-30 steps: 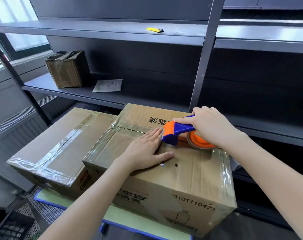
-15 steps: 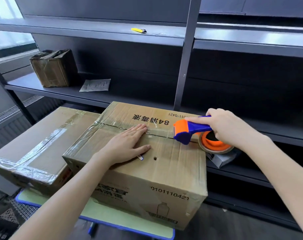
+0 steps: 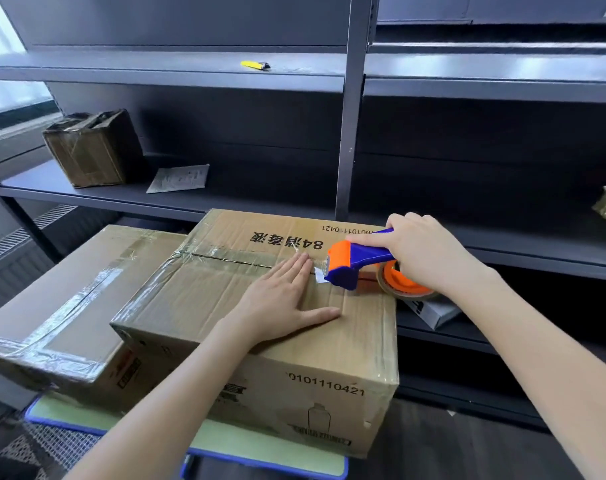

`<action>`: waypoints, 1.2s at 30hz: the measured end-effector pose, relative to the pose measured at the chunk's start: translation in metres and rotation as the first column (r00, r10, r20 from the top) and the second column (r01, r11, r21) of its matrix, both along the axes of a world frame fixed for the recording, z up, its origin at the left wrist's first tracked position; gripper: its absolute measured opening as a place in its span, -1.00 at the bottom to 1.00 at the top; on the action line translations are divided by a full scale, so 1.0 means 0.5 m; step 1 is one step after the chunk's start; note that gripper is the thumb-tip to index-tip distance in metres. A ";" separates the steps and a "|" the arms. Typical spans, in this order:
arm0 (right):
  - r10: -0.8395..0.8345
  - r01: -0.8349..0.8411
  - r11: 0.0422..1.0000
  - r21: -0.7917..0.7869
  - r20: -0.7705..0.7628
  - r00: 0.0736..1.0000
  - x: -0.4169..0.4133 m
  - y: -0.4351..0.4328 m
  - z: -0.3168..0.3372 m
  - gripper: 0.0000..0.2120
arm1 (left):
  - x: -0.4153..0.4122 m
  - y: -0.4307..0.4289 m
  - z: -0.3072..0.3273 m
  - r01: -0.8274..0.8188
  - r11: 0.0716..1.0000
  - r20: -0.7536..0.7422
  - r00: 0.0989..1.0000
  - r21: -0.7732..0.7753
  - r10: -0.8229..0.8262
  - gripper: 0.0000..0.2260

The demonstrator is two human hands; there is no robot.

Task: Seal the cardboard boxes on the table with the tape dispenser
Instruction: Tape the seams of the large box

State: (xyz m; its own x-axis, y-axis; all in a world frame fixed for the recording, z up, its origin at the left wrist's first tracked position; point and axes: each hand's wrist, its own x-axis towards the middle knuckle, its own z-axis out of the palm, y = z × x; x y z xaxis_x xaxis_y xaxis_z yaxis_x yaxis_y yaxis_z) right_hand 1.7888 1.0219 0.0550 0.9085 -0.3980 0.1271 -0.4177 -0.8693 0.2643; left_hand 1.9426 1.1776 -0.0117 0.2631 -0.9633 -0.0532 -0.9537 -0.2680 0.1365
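A printed cardboard box (image 3: 204,299) sits on the small green table (image 3: 260,445), clear tape running along its top seam. My left hand (image 3: 281,303) lies flat on its lid, fingertips at the seam. My right hand (image 3: 423,254) grips the handle of the blue and orange tape dispenser (image 3: 353,261), whose blade end rests on the lid near the right edge, just right of my left fingertips. A short white tape end shows at the blade. A second box (image 3: 62,282), taped across its top, stands to the left, touching the first.
Dark metal shelving (image 3: 350,133) stands right behind the boxes. On it are a small taped parcel (image 3: 90,147), a paper sheet (image 3: 178,178) and, one shelf up, a yellow cutter (image 3: 255,65). A grey flat item (image 3: 433,311) lies under the dispenser's roll.
The dispenser has slid left along the seam towards my left hand. My left hand stays flat on the lid. The camera view has shifted.
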 end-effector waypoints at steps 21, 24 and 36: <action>-0.032 0.021 0.985 0.170 0.062 0.998 0.003 -0.037 0.014 -0.24 | 0.113 0.065 0.004 -0.025 1.000 -0.095 0.995 0.008 0.025 -0.07; -0.056 0.055 0.987 0.152 0.001 0.998 -0.049 -0.050 0.000 -0.19 | 0.112 0.060 0.006 -0.002 1.000 -0.081 0.997 0.011 0.003 0.01; -0.094 0.094 0.994 0.053 0.001 0.996 -0.071 -0.019 -0.049 -0.31 | -0.060 -0.044 0.013 0.070 0.998 -0.016 0.997 -0.003 -0.070 -0.14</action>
